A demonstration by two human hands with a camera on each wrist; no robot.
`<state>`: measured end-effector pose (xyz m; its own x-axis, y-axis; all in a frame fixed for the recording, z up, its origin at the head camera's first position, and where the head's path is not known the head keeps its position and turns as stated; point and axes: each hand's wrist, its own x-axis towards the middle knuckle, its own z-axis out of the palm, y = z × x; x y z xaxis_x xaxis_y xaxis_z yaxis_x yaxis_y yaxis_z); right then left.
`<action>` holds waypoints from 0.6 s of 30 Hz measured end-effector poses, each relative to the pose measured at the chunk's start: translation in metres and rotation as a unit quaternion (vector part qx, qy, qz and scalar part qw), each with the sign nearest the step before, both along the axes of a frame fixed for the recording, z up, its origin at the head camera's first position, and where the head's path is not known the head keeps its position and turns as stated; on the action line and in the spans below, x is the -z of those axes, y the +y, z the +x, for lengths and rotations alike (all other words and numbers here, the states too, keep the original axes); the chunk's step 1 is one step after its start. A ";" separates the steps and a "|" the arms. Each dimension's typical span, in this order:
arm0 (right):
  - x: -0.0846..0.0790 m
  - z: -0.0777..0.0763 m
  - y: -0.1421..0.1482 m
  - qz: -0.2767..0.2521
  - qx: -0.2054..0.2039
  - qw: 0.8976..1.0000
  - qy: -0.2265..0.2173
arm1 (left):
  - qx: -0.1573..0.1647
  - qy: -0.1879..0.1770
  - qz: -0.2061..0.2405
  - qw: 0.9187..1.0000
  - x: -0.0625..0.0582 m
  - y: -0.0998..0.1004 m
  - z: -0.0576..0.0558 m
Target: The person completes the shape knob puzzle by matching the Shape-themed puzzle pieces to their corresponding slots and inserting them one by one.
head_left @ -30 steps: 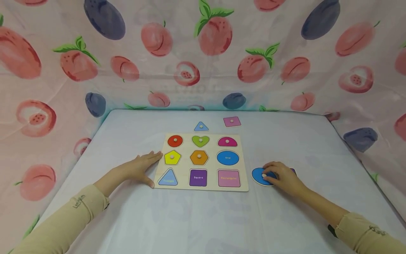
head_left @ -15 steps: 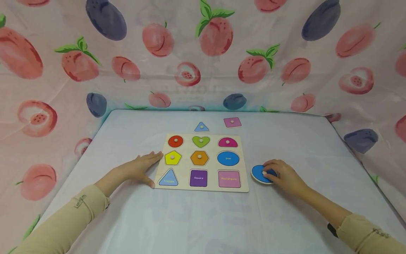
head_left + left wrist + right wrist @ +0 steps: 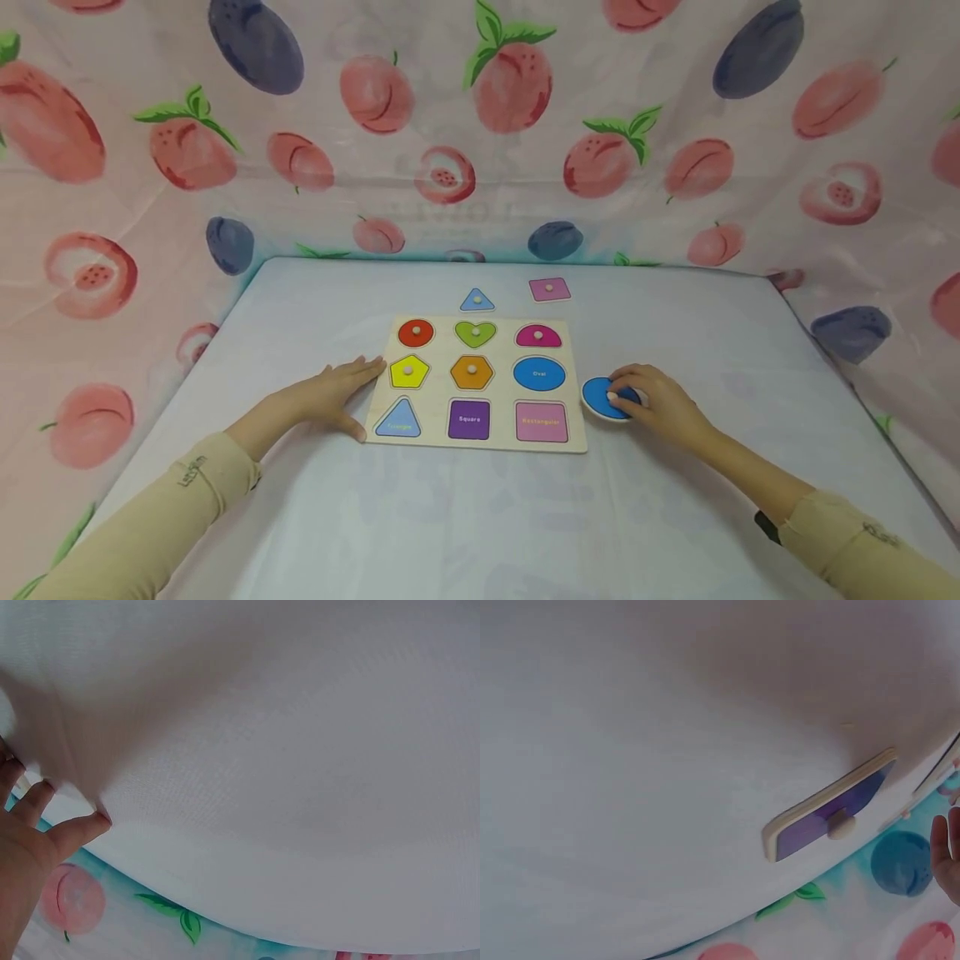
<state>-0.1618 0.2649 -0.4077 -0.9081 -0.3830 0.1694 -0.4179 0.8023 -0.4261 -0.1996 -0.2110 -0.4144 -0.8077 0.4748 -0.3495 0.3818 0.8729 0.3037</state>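
My right hand pinches the white knob of a blue oval puzzle piece, held tilted just off the right edge of a wooden shape board. My left hand rests with spread fingers against the board's left edge. Circle, heart, half-circle, pentagon and hexagon pieces sit in the board. Printed recesses show for the oval, triangle, square and rectangle. A purple knobbed piece lies on the table in the right wrist view; in the head view my right hand hides it.
Behind the board lie a light-blue triangle piece and a pink rectangle piece, both with knobs. A white cloth covers the table. Fruit-printed fabric hangs along the back and sides.
My right hand has lifted the blue oval piece and carried it slightly left and away from me, up to the board's edge. My left hand stays in place.
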 end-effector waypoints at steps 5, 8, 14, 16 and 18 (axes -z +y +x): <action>0.000 -0.008 -0.008 -0.009 -0.021 1.000 0.007 | -0.004 -0.003 -0.003 1.000 0.002 0.001 -0.001; -0.001 -0.014 -0.015 -0.015 -0.028 0.999 0.005 | -0.006 -0.003 -0.004 1.000 0.001 0.001 0.000; 0.000 -0.023 -0.030 -0.020 -0.039 0.999 -0.003 | -0.005 -0.002 -0.002 1.000 -0.002 0.001 0.000; 0.000 -0.025 -0.034 -0.024 -0.042 0.999 -0.003 | -0.006 -0.003 -0.003 1.000 -0.002 0.001 0.000; 0.000 -0.026 -0.037 -0.028 -0.046 0.999 0.001 | -0.007 -0.004 -0.004 1.000 -0.002 0.002 0.000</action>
